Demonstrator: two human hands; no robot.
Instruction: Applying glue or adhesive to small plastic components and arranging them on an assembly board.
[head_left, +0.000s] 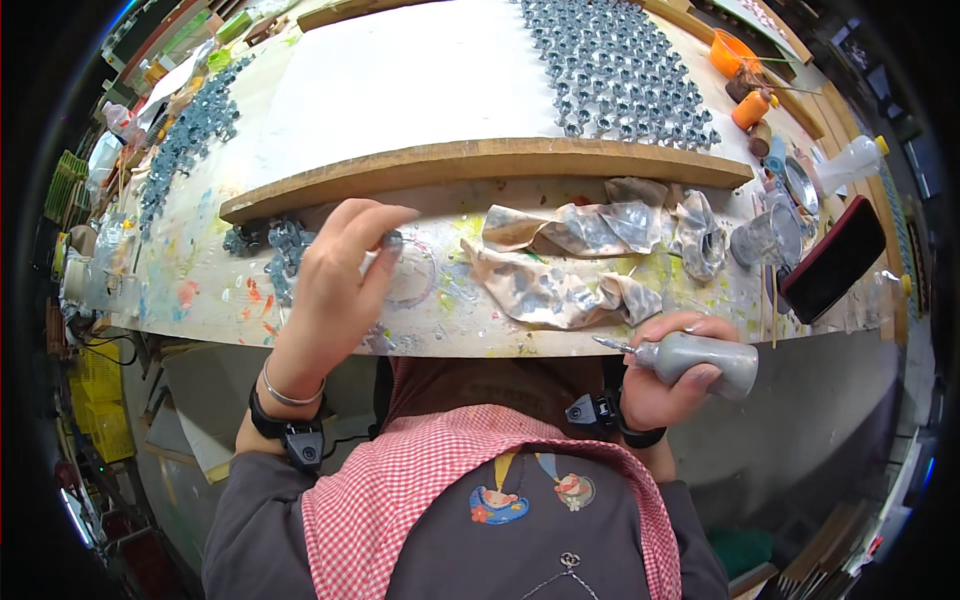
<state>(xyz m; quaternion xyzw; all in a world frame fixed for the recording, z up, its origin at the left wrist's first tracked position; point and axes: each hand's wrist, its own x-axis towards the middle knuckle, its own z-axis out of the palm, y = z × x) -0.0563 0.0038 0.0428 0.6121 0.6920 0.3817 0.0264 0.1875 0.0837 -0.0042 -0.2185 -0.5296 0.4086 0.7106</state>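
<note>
My left hand (340,285) reaches over the paint-stained workbench (200,290) and pinches a small grey piece (392,240) between thumb and fingertips. More small grey pieces (275,245) lie in a little heap just left of that hand. My right hand (665,375) is at the bench's front edge, wrapped around a grey squeeze bottle (705,358) whose thin metal nozzle points left. A crumpled, paint-smeared rag (570,260) lies between the two hands.
A wooden-edged white board (400,90) carries rows of several grey pieces (620,70). Another line of grey pieces (190,135) runs along the left. At the right stand orange cups (735,52), a clear bottle (850,162), a grey-stained cup (762,238) and a dark red-edged phone (835,258).
</note>
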